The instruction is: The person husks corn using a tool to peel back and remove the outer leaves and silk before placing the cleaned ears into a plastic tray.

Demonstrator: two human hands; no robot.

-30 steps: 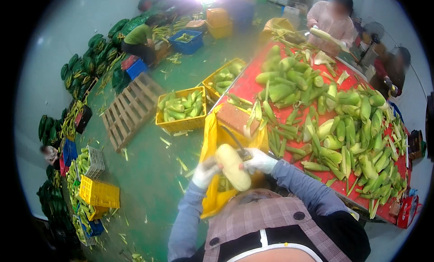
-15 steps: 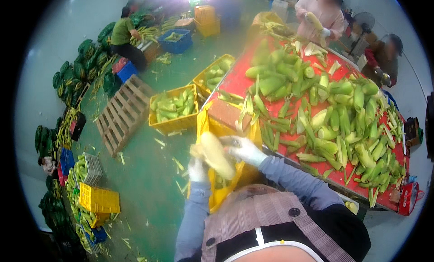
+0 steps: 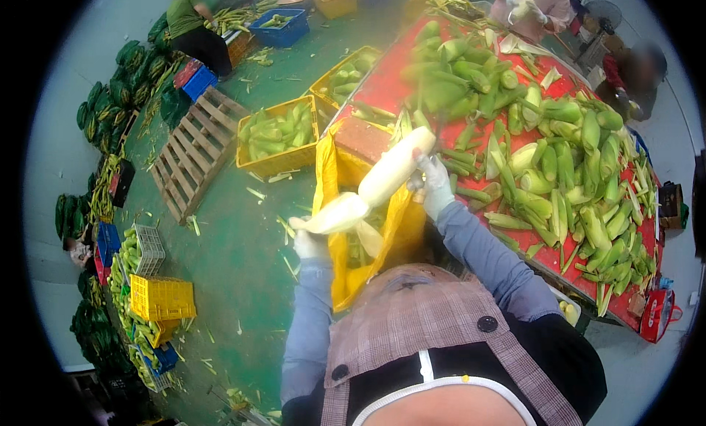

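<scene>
My left hand [image 3: 310, 242], in a white glove, is closed on the pulled-back pale husk of an ear of corn [image 3: 397, 167]. The bare, whitish ear tilts up to the right, and a loose husk strip hangs below it. My right hand [image 3: 435, 187], also gloved, is beside the ear with its fingers curled. A small brownish end shows under those fingers; what it belongs to is hidden. Beneath both hands hangs an open yellow bag [image 3: 329, 177] with husks inside. A brick-like reddish block [image 3: 368, 138] lies at the table corner behind the bag.
Green-husked corn ears [image 3: 559, 169] heap on the red table [image 3: 382, 88] at right. Yellow crates [image 3: 276, 165] of ears and a wooden pallet [image 3: 197, 150] stand on the floor. Several people work farther back. Full green sacks [image 3: 121, 95] line the left wall.
The ear has swung from pointing down to pointing up and right, its husk drawn away toward the lower left. My left hand moved slightly left and up; my right hand moved right and up.
</scene>
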